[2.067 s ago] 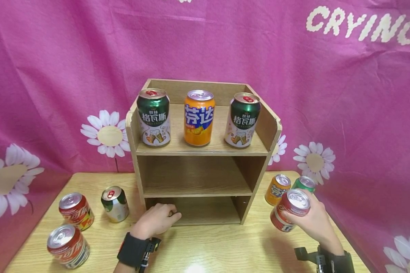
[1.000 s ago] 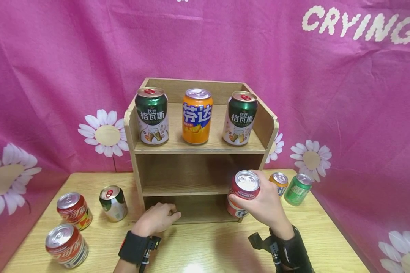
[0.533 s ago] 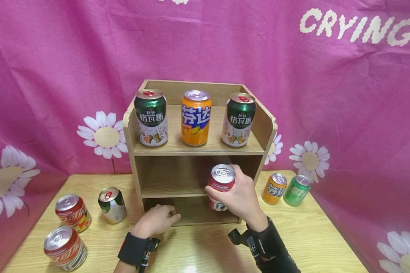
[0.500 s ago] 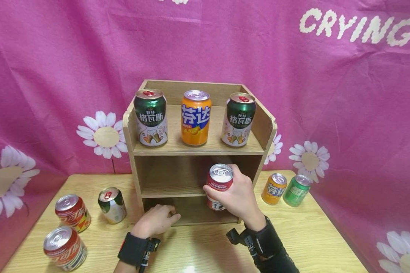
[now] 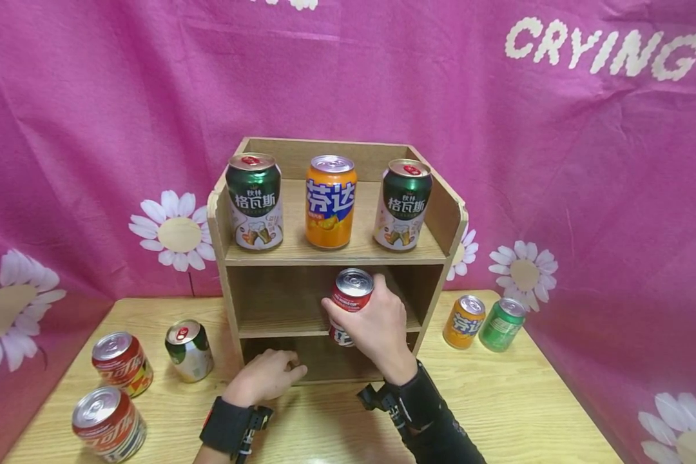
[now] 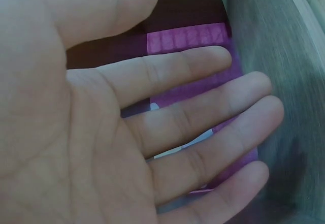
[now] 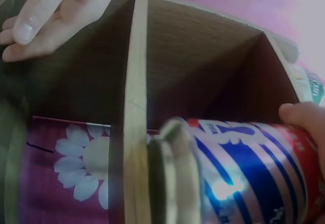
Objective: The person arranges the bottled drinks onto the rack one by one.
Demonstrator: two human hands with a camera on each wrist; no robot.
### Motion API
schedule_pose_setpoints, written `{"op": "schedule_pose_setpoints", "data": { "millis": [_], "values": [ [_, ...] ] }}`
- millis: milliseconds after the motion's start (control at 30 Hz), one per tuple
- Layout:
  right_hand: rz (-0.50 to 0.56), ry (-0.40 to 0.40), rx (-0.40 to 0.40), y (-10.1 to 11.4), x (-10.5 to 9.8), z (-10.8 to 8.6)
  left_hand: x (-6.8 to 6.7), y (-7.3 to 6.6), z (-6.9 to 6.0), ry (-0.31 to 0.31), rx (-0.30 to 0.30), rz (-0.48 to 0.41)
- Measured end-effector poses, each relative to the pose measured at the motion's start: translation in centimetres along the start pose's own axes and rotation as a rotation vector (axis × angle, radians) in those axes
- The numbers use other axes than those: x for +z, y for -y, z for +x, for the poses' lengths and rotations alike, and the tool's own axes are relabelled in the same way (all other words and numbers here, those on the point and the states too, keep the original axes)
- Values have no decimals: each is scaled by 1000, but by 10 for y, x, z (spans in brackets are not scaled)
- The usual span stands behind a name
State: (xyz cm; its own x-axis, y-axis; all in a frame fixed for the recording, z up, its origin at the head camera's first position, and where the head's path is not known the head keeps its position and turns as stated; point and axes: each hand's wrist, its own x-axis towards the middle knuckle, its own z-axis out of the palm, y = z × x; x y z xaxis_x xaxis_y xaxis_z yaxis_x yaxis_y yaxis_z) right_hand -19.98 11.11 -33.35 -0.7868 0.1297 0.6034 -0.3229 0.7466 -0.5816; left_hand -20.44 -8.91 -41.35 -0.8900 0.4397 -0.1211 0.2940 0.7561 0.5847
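My right hand (image 5: 381, 328) grips a red can (image 5: 352, 298) in front of the middle compartment of the wooden shelf (image 5: 336, 261). In the right wrist view the can (image 7: 249, 168) shows blue and white stripes, and its base is beside the edge of the shelf board (image 7: 136, 107). My left hand (image 5: 267, 377) is at the lower left compartment opening and holds nothing; in the left wrist view its fingers are extended and spread. Whether it touches the shelf, I cannot tell.
On the top board stand two green-and-white cans (image 5: 255, 203) (image 5: 403, 206) around an orange can (image 5: 330, 203). Two red cans (image 5: 123, 364) (image 5: 110, 425) and a green-and-white can (image 5: 190, 351) are at left. An orange can (image 5: 464, 322) and a green can (image 5: 502, 325) stand at right.
My right hand has carried the red can leftward from beside the right-hand cans to the front of the shelf's middle compartment. My left hand has stayed in place.
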Motion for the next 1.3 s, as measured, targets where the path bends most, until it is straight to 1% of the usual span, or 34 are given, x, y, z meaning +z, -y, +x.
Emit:
{"op": "schedule_pose_setpoints", "data": {
  "millis": [233, 300, 333, 400, 500, 567, 633, 733, 800, 933, 1033, 1300],
  "values": [
    [-63, -52, 68, 6, 14, 5, 1, -1, 1, -17, 28, 16],
    [-54, -42, 77, 7, 15, 7, 1, -1, 1, -22, 26, 23],
    [-29, -24, 76, 7, 15, 8, 1, -2, 1, -23, 25, 22],
    [73, 41, 74, 5, 14, 10, 1, -1, 2, -23, 26, 22],
    [303, 173, 82, -1, 12, 11, 1, -1, 2, -23, 26, 21],
    [450, 248, 93, -6, 12, 12, 1, 0, 2, -23, 24, 20],
    [543, 295, 103, -12, 15, 12, 2, 1, 2, -24, 20, 24],
    [613, 318, 116, -18, 20, 10, 3, 2, 2, -18, 18, 23],
    [616, 311, 123, -22, 24, 9, 3, 2, 2, -12, 17, 22],
    [565, 274, 121, -24, 30, 6, 4, 2, 2, -1, 15, 12],
    [521, 250, 114, -22, 32, 5, 4, 1, 2, 4, 14, 9],
    [467, 192, 90, -11, 40, 1, 4, 2, 3, -7, 20, 21]
  ]
}}
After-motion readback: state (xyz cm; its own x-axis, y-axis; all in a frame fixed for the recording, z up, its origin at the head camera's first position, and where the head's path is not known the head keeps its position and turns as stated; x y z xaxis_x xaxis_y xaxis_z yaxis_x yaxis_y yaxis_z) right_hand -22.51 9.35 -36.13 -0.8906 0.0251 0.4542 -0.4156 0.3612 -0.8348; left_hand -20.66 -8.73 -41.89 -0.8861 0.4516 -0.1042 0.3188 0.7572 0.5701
